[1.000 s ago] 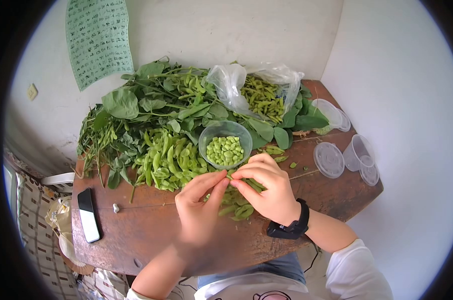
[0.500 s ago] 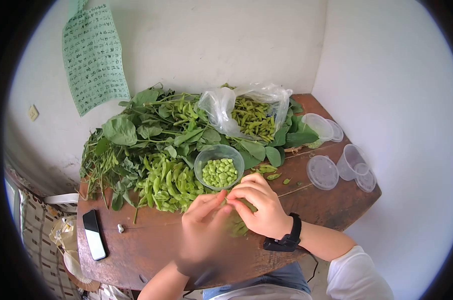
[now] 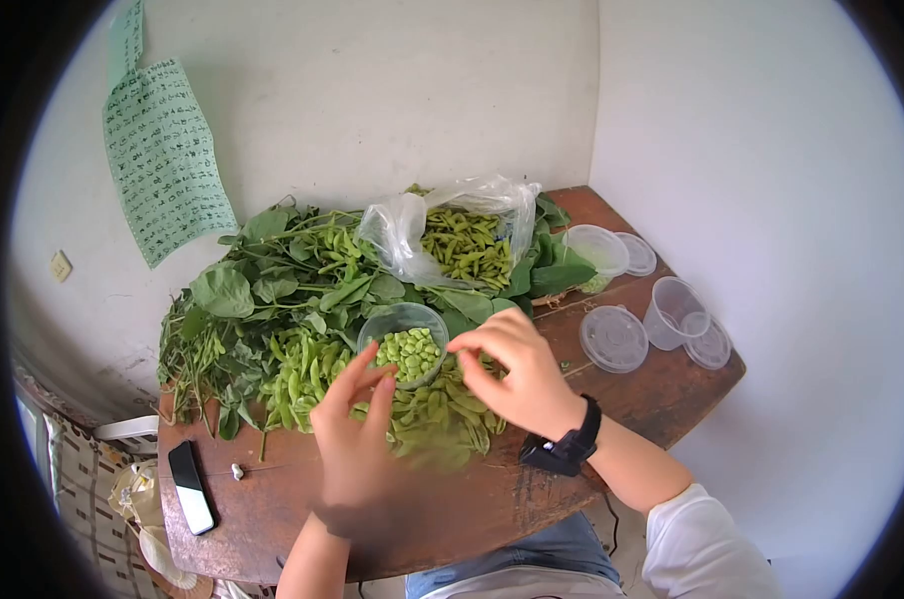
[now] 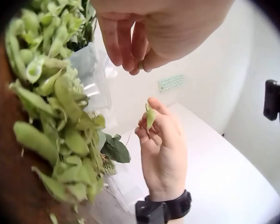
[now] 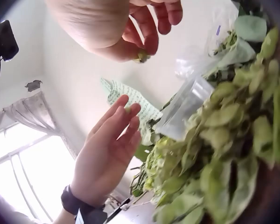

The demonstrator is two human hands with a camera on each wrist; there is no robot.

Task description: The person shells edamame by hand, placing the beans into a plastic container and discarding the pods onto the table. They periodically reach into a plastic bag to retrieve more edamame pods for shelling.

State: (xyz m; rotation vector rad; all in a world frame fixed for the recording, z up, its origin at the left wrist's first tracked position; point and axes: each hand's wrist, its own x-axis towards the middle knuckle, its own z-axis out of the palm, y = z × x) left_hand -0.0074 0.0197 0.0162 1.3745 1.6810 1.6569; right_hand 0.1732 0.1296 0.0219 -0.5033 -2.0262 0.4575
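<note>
A clear plastic bowl [image 3: 370, 325] holding shelled green beans [image 3: 409, 351] stands in front of both hands. My left hand [image 3: 350, 439] is at its near left side, pinching a small green bean [image 5: 128, 110] between thumb and fingertip. To the right of the bowl, my right hand [image 3: 522, 381] pinches a green soybean pod [image 4: 150, 116] between thumb and forefinger. Loose pods [image 3: 437, 414] lie heaped beneath the hands, and more plump green pods [image 3: 297, 374] are piled left of the bowl.
Leafy bean stalks [image 3: 272, 270] spread across the back of the wooden table [image 3: 262, 509]. Beside them is a plastic bag [image 3: 397, 235] of pods. Clear lids [image 3: 613, 339] and an empty cup [image 3: 671, 311] stand at right. A phone [image 3: 191, 489] lies at left.
The hands were together at one pod near the bowl's front; now they are apart, left hand by the bowl's left, right hand to its right. The head view has shifted.
</note>
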